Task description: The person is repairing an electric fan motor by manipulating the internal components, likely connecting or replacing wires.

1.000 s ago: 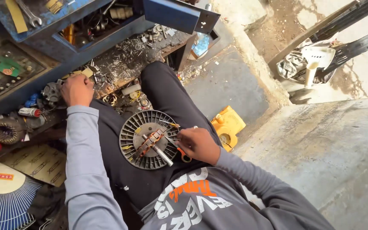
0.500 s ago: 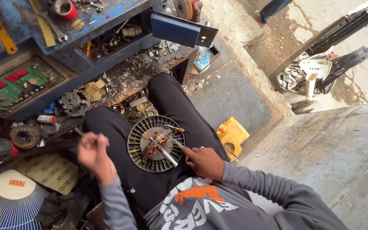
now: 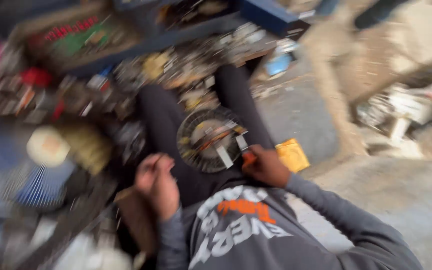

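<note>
Heavy motion blur covers the whole frame, so fine detail is lost everywhere. A round, ribbed motor part [image 3: 210,140] is seen at the centre, resting on the dark-trousered lap of the seated person. The right hand [image 3: 267,166] is placed against its lower right edge, fingers curled together around something small and orange; what that thing is cannot be made out. The left hand [image 3: 158,184] is held lower left of centre, apart from the motor part, fingers bent inward; whether anything is gripped in it cannot be told. A yellow object [image 3: 292,154] is seen on the ground just right of the right hand. A pale disc [image 3: 47,146] and a blue ribbed fan piece [image 3: 38,187] are smeared at the left. The cluttered worktop [image 3: 126,45] across the top of the frame is reduced to blurred patches of red, green and blue.
</note>
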